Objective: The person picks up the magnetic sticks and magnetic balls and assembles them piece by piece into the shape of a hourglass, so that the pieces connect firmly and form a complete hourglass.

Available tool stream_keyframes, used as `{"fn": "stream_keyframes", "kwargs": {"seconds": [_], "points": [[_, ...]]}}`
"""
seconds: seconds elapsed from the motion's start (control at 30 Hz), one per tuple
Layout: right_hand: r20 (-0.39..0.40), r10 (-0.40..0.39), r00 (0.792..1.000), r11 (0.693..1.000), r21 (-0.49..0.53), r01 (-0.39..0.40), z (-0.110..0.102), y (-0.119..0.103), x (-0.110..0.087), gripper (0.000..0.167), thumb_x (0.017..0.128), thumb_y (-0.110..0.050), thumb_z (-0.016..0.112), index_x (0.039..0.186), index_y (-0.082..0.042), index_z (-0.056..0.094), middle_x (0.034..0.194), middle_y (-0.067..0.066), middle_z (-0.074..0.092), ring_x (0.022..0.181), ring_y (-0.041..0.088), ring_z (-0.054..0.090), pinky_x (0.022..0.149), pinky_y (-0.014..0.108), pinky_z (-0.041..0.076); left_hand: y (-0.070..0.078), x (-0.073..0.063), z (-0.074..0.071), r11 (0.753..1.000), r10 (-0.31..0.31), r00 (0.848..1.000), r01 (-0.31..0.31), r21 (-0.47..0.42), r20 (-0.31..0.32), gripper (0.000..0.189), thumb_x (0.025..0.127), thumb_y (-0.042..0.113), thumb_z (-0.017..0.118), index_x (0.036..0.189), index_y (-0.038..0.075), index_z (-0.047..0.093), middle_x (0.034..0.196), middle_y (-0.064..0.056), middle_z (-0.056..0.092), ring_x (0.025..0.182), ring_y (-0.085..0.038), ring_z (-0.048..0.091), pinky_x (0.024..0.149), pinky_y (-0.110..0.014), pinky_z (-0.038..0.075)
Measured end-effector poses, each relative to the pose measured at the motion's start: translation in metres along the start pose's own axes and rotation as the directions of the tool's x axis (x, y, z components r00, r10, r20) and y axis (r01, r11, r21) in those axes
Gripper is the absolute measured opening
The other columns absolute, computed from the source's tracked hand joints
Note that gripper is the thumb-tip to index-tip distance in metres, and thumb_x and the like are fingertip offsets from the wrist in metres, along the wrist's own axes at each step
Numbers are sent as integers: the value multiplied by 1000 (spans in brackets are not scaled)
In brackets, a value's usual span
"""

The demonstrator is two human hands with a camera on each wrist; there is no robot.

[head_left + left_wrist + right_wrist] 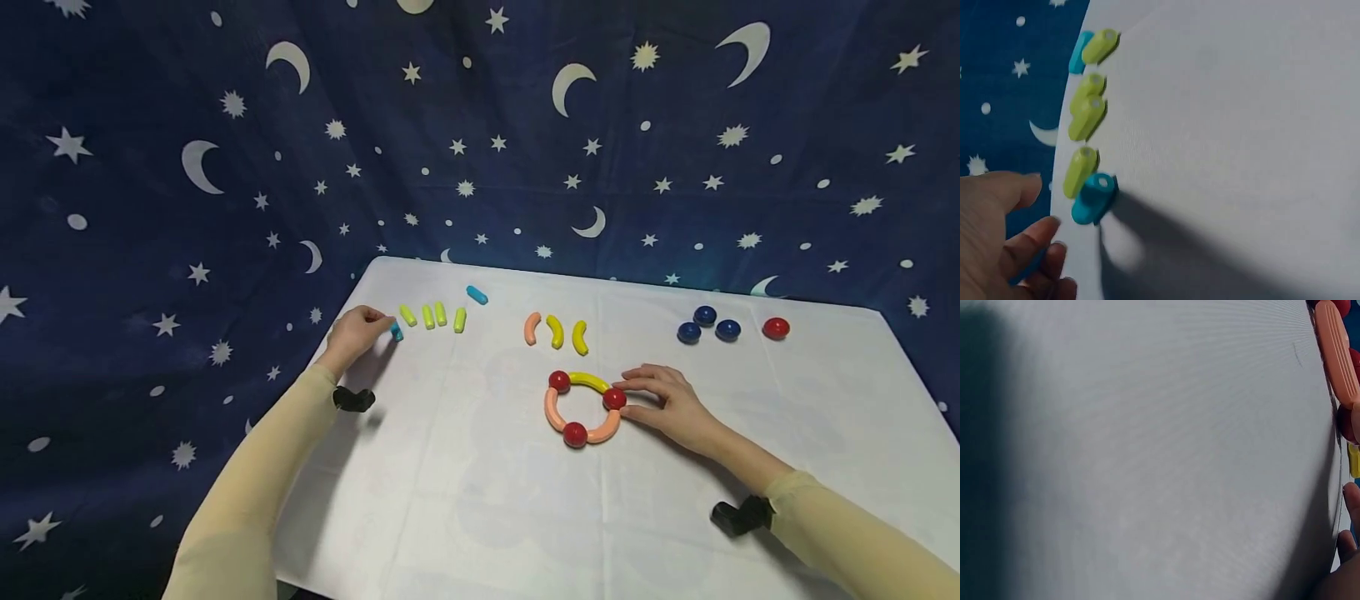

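Twelve o'clock denotes the far table edge. The right hand (670,412) pinches a glossy red ball (614,400) between thumb and forefinger, which are slightly parted across it. This ball occupies the 2 o'clock position of a ring (553,411) of red balls and curved pieces lying flat on the table. Further red balls sit at 10 and 6 o'clock of the ring; a smooth yellow curved piece (590,381) spans the top, and peach curved pieces span 9 and 4 o'clock.

The left hand (351,339) is partly opened, with a gap between thumb and fingers, and grips nothing. A short blue rod (397,332) lies at its 3 o'clock, just beside the fingertips. Four short yellow-green rods (460,320) lie beyond it towards 2 o'clock, followed by a second blue rod (477,295).

From the ring, one peach and two yellow loose curved pieces (580,337) lie between 11 and 12 o'clock; three glossy dark blue balls (727,331) and a loose red ball (776,328) lie towards 2 o'clock.

The table (480,517) carries a white, faintly creased covering, shaded beside both forearms. A dark blue curtain (517,108), printed with pale moons, stars and dots, encloses it from 9 o'clock through 12 to 3.
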State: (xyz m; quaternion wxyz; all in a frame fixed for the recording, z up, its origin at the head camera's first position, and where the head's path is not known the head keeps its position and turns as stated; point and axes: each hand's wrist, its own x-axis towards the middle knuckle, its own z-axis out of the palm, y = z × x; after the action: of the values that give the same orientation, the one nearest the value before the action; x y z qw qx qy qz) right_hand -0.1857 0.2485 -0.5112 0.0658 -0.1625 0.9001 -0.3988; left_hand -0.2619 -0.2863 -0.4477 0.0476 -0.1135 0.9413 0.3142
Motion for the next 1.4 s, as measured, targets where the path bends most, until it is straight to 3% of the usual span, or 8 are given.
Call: {"fn": "stream_keyframes", "kwargs": {"seconds": [0.17,0.4,0.73,0.87,0.97,1.13,1.27,1.4], "points": [[-15,7,1000,1000,2,-7,0,1,-3,39,89,-39,81,120,-16,75,139,12,56,140,40,29,106,75,19,-1,8,3,991,-83,990,71,115,110,62,95,61,57,117,4,64,109,-12,62,98,-31,56,87,-48,44],[-27,-5,1000,1000,1,5,3,4,-2,39,88,-39,82,120,-18,75,138,10,57,140,39,30,107,74,19,3,10,4,969,-139,985,114,220,101,55,95,52,59,115,1,64,113,-16,64,102,-34,58,90,-51,45],[-16,-5,1000,1000,-14,5,2,7,2,42,88,-44,81,122,-20,75,138,6,57,142,36,29,109,72,18,8,0,-1,923,-15,996,-21,384,91,34,94,37,66,103,5,73,98,-9,70,82,-26,59,84,-52,45],[-20,-2,1000,1000,-11,2,2,8,1,42,86,-44,82,121,-20,75,137,7,57,142,37,30,109,72,18,12,-4,4,958,97,986,-129,256,137,33,96,35,67,108,4,69,101,-9,69,86,-25,59,82,-46,46],[-24,1,1000,1000,-16,-1,3,8,0,42,86,-44,82,120,-22,76,137,6,58,142,36,30,109,72,18,23,-9,14,973,222,958,-230,25,183,35,97,34,70,113,3,67,107,-11,68,93,-25,60,83,-40,48],[-38,-8,999,1000,-21,7,3,7,0,39,87,-43,82,120,-23,76,137,6,58,142,36,31,109,72,18,57,-21,45,908,382,890,-311,-280,250,36,94,32,74,116,5,66,107,-8,68,97,-23,62,87,-38,49],[-46,-8,999,1000,-15,7,4,7,-1,39,87,-41,83,120,-22,76,136,7,58,140,37,32,108,72,19,87,-34,76,843,500,812,-377,-382,301,27,95,30,74,113,11,69,104,-2,68,95,-20,62,84,-35,50],[-49,2,999,1000,-12,-2,4,6,-1,40,86,-42,83,121,-23,76,136,6,58,141,36,32,109,72,20,114,-44,105,791,599,730,-474,-388,328,18,97,29,73,111,18,72,105,4,68,94,-18,60,81,-34,50]]}}
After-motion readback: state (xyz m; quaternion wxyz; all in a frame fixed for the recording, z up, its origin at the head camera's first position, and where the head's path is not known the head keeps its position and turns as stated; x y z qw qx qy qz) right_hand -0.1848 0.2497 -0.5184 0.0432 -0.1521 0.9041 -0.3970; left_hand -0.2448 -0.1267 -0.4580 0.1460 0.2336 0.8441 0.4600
